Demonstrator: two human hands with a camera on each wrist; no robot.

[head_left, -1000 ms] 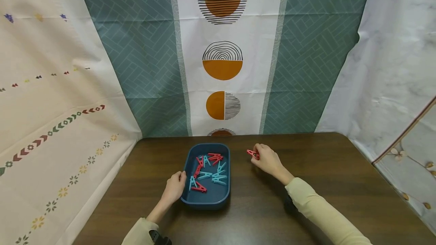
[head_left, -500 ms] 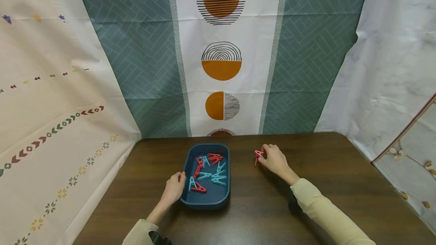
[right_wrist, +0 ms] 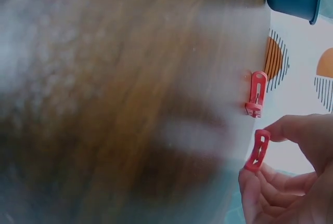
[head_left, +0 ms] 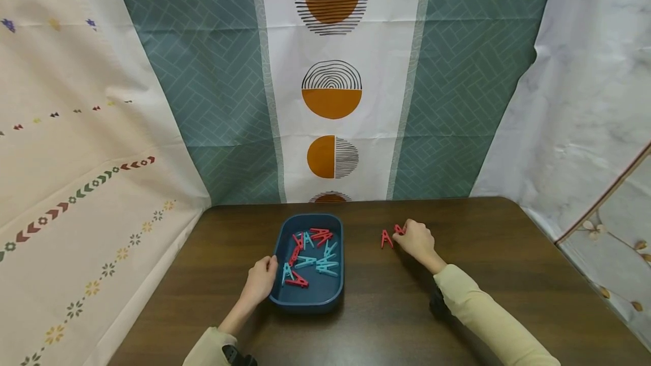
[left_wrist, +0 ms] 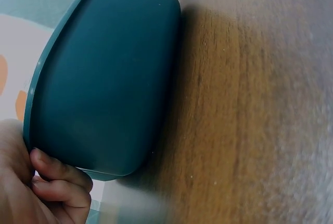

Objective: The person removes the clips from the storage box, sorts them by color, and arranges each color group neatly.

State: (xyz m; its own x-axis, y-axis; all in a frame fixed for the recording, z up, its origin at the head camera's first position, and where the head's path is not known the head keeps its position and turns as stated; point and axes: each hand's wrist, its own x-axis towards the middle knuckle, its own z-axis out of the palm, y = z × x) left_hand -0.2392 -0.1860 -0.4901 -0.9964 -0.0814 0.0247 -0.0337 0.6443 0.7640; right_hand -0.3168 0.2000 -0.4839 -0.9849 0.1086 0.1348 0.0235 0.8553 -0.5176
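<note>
My left hand (head_left: 261, 280) grips the left rim of a dark blue tray (head_left: 307, 303); in the left wrist view its curled fingers (left_wrist: 65, 182) hold the tray's corner. Several red and light-blue clothespins (head_left: 306, 262) lie scattered inside. To the right of the tray, a red clothespin (head_left: 386, 239) sits on the table with its two legs toward me. Just beyond it, my right hand (head_left: 418, 244) pinches a second red clothespin (right_wrist: 258, 149) between thumb and fingertips. Whether that one touches the table cannot be told.
The brown wooden table (head_left: 356, 326) ends at a far edge against a hanging patterned cloth (head_left: 447, 129). Pale cloths hang along the left and right sides. Dark devices are strapped to both wrists.
My right hand has moved right. One red clothespin now stays on the table apart from the hand, while another remains pinched. The left hand and tray have not moved.
</note>
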